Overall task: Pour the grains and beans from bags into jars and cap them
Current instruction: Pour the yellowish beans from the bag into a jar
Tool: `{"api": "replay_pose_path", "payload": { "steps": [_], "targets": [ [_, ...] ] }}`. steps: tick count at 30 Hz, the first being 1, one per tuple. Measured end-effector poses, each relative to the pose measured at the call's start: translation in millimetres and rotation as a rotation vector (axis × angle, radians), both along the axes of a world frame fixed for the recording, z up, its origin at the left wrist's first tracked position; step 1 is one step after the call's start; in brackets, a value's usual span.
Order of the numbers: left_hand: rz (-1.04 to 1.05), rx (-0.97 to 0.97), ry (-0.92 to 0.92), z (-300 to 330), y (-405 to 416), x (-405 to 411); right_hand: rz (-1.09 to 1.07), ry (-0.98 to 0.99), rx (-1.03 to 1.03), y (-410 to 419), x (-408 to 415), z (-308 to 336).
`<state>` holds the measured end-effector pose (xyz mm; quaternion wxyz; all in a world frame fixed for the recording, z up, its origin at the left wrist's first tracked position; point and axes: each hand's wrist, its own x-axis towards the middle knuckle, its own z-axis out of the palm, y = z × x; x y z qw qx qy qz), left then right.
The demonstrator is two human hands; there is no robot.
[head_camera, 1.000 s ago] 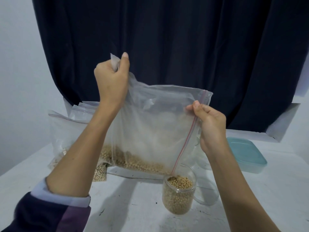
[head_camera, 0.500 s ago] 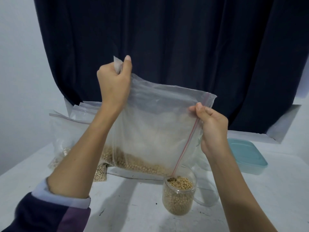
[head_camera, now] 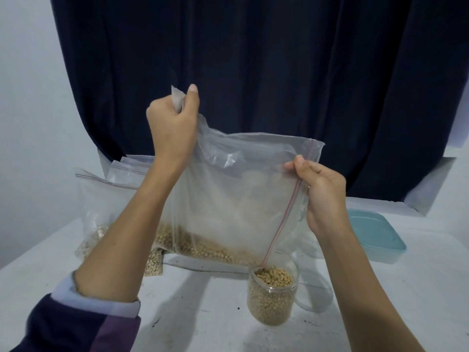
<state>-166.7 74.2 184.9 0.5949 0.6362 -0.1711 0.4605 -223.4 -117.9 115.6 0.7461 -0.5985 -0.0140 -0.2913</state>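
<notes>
A clear zip bag (head_camera: 236, 196) of tan beans hangs tilted over an open clear jar (head_camera: 271, 298) that is nearly full of the same beans. My left hand (head_camera: 172, 123) grips the bag's upper corner, held high. My right hand (head_camera: 322, 194) pinches the bag's mouth along its red zip strip, and that strip's lower end points into the jar. The remaining beans lie along the bag's bottom edge, sloping toward the jar.
More zip bags (head_camera: 101, 199) with grains lean at the back left on the white table (head_camera: 203, 313). A second clear jar (head_camera: 317, 293) stands just right of the filled one. A teal-lidded plastic box (head_camera: 373, 237) sits at the right. A dark curtain hangs behind.
Both hands and the bag have shifted only slightly. The layer of beans in the bag looks about the same.
</notes>
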Motion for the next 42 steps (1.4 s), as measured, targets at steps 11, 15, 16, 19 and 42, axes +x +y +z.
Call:
{"api": "replay_pose_path", "payload": {
  "steps": [11, 15, 16, 19, 42],
  "targets": [
    [-0.011, 0.007, 0.005, 1.4, -2.3, -2.6, -0.029, -0.018, 0.000, -0.4, 1.6, -3.7],
    [-0.004, 0.016, 0.011, 3.7, -3.2, -3.2, -0.015, -0.019, -0.022, 0.2, 0.9, -2.5],
    [0.000, 0.019, 0.009, 4.3, -2.7, -3.2, -0.018, -0.019, -0.023, 0.4, 1.0, -2.4],
    [-0.007, 0.024, 0.004, 4.8, -2.2, -3.2, -0.023, -0.029, -0.039, -0.7, 1.6, -1.5],
    [-0.017, 0.045, 0.015, 3.0, -4.9, -1.4, -0.014, -0.034, -0.022, -4.2, 5.0, -3.8]
  ]
}}
